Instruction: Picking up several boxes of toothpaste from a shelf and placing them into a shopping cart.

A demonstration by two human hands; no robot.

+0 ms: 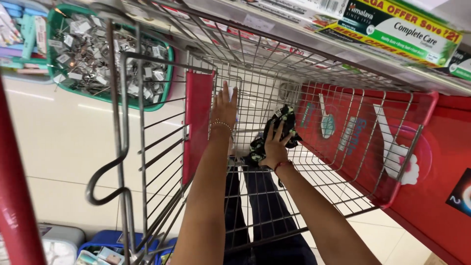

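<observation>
Head view looks steeply down into a wire shopping cart (274, 98), and much of it is cut off: the handle end runs out of the bottom edge, and both forearms enter from there. What the dark bundle (277, 130) really is stays hard to tell; it looks like black cloth with pale dots and a small tag, crumpled against the cart's far end near the red side panel (353, 132). The right hand (274, 149) lies on it with fingers spread apart, touching its lower part rather than clamped around it. The left hand (224, 110) is held flat and upright just beside the cart's left red end plate (197, 122), fingers straight and together, holding nothing that shows. Through the cart's mesh floor, dark trousers (265, 211) show.

At the top left corner a green basket (164, 83) sits on the pale floor (64, 142), filled with small silvery clips with white tags. A shelf edge (343, 44) with boxed goods crosses the top right, only partly seen.
</observation>
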